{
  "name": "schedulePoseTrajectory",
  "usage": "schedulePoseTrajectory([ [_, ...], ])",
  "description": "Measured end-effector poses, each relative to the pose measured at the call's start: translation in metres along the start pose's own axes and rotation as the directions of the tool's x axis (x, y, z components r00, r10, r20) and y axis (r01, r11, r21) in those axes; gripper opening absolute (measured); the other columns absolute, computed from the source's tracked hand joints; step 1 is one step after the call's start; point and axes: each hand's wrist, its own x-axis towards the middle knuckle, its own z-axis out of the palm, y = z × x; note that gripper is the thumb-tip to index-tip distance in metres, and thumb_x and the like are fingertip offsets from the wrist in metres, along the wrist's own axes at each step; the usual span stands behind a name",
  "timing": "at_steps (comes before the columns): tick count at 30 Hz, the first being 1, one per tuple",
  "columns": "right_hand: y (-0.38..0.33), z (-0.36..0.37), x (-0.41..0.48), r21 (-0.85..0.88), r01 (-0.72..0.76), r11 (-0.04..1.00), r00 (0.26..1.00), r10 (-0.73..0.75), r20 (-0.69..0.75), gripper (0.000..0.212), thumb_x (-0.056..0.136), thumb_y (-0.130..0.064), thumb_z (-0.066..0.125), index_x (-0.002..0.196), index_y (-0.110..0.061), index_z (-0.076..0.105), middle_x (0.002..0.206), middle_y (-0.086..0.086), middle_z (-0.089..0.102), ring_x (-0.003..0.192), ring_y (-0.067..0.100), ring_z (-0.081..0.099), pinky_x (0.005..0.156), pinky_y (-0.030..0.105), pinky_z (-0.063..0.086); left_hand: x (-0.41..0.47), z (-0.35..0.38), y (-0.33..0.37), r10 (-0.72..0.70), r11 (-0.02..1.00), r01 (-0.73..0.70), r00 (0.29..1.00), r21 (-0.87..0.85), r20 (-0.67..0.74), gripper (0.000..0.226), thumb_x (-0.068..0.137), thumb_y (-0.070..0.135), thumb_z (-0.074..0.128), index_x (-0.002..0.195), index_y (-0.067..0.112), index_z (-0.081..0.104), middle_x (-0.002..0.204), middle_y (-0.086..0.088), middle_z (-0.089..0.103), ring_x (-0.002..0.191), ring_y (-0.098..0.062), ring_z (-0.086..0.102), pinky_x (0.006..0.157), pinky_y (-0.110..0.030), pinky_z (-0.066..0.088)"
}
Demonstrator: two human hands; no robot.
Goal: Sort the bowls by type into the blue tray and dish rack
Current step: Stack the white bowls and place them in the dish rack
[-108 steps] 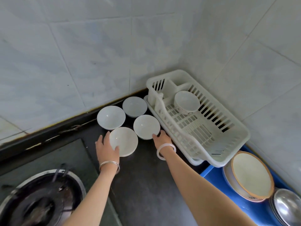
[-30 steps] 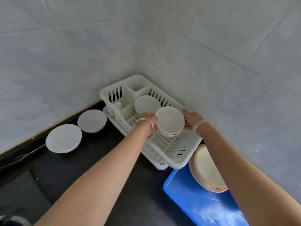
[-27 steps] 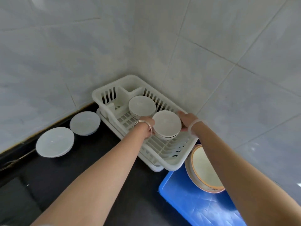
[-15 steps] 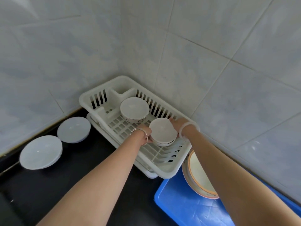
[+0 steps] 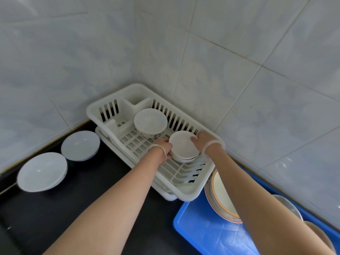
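You are holding a stack of two white bowls (image 5: 184,147) between both hands inside the white dish rack (image 5: 187,190), which is sitting in the corner of a tiled wall (image 5: 73,52). Your left hand (image 5: 163,144) is cupping the stack's left side, fingers curled against the rim and wall, a pair of thin metal bangles (image 5: 157,151) circling the wrist. Your right hand (image 5: 204,138) is pressing the opposite side, its thumb (image 5: 193,139) lying over the upper bowl's rim and a pale bangle (image 5: 213,146) showing at the wrist. Neither hand is spread wide; both are closing lightly on the stack, which is sitting low on the rack's slatted floor, though whether it is fully resting there is not clear. Just behind it in the rack, a patterned bowl (image 5: 150,122) is standing upright, near but not touching the stack. On the dark counter (image 5: 55,218) to the left, two white bowls are waiting outside the rack: a near bowl (image 5: 42,171) and a far bowl (image 5: 80,145), side by side. To the right, the blue tray (image 5: 207,234) is carrying an orange-rimmed bowl (image 5: 220,197), partly hidden by your right forearm, and a steel bowl (image 5: 288,205) beyond it.
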Motion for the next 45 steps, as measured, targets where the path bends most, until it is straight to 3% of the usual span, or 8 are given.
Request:
schedulePoseTrajectory([
  [5,-0.002,-0.001,-0.008,-0.002,0.004,1.000,0.999,-0.004,-0.038,0.041,0.098,-0.036,0.030,0.114,-0.007,0.056,0.102,0.012,0.062,0.086,0.027,0.052,0.078,0.033,0.040,-0.004,-0.004,0.002,0.024,0.993,-0.026,0.999,0.117,0.022,0.037,0.089,-0.001,0.040,0.123,0.002,0.052,0.118,-0.020,0.055,0.099,-0.030,0.053,0.088,-0.040,0.049],
  [10,-0.008,-0.002,-0.037,0.145,0.066,0.987,0.968,-0.029,-0.248,0.038,0.099,-0.031,0.027,0.106,-0.011,0.059,0.102,0.012,0.065,0.077,0.023,0.049,0.071,0.029,0.035,-0.017,-0.017,0.001,0.083,0.985,-0.084,0.996,0.153,0.009,0.023,0.091,0.009,0.046,0.105,0.006,0.064,0.086,-0.010,0.060,0.083,-0.022,0.052,0.081,-0.033,0.044],
  [14,-0.029,0.008,-0.069,0.276,0.142,0.951,0.975,-0.086,-0.206,0.039,0.099,-0.030,0.029,0.121,-0.013,0.056,0.108,0.012,0.065,0.081,0.022,0.051,0.072,0.029,0.037,-0.042,-0.039,-0.002,0.261,0.936,-0.237,0.963,0.262,-0.064,0.036,0.094,0.019,0.040,0.128,0.018,0.054,0.126,-0.008,0.059,0.111,-0.026,0.056,0.099,-0.041,0.045],
  [20,-0.094,0.036,-0.125,0.456,0.349,0.819,0.935,-0.270,-0.230,0.030,0.097,-0.032,0.037,0.103,-0.016,0.062,0.092,0.005,0.068,0.074,0.022,0.059,0.068,0.033,0.046,-0.090,-0.109,-0.027,0.509,0.854,-0.420,0.796,0.308,-0.326,0.032,0.093,0.016,0.045,0.122,0.020,0.058,0.128,-0.002,0.059,0.111,-0.016,0.056,0.090,-0.027,0.043],
  [26,-0.178,0.093,-0.142,0.351,0.414,0.840,0.909,-0.398,-0.122,0.030,0.097,-0.034,0.038,0.108,-0.017,0.061,0.094,0.005,0.068,0.081,0.020,0.064,0.068,0.029,0.050,-0.108,-0.197,-0.072,0.479,0.871,-0.242,0.608,0.427,-0.633,0.039,0.090,0.008,0.051,0.128,0.013,0.052,0.133,-0.011,0.055,0.124,-0.027,0.049,0.104,-0.037,0.037],
  [33,-0.237,0.138,-0.102,0.340,0.279,0.898,0.946,-0.318,0.063,0.045,0.097,-0.035,0.038,0.138,-0.016,0.041,0.130,0.010,0.057,0.114,0.026,0.056,0.091,0.033,0.044,-0.104,-0.272,-0.124,0.370,0.908,-0.030,0.527,0.418,-0.765,0.051,0.087,0.004,0.054,0.136,0.016,0.044,0.151,-0.009,0.031,0.140,-0.025,0.027,0.115,-0.038,0.025],
  [39,-0.263,0.162,-0.070,0.367,0.150,0.918,0.976,-0.196,0.093,0.050,0.096,-0.040,0.040,0.133,-0.007,0.043,0.126,0.018,0.058,0.112,0.033,0.057,0.096,0.039,0.045,-0.096,-0.298,-0.147,0.263,0.965,-0.143,0.542,0.221,-0.798,0.063,0.086,0.003,0.056,0.143,0.016,0.033,0.145,-0.010,0.041,0.133,-0.027,0.040,0.113,-0.039,0.029],
  [45,-0.278,0.176,-0.055,0.690,-0.053,0.722,0.982,-0.087,0.167,0.037,0.091,-0.018,0.047,0.127,-0.007,0.046,0.111,0.020,0.063,0.086,0.033,0.062,0.086,0.048,0.054,-0.092,-0.302,-0.152,0.124,0.969,-0.244,0.607,-0.036,-0.785,0.056,0.088,0.005,0.053,0.141,0.018,0.038,0.136,-0.008,0.054,0.119,-0.025,0.054,0.096,-0.027,0.036],
])
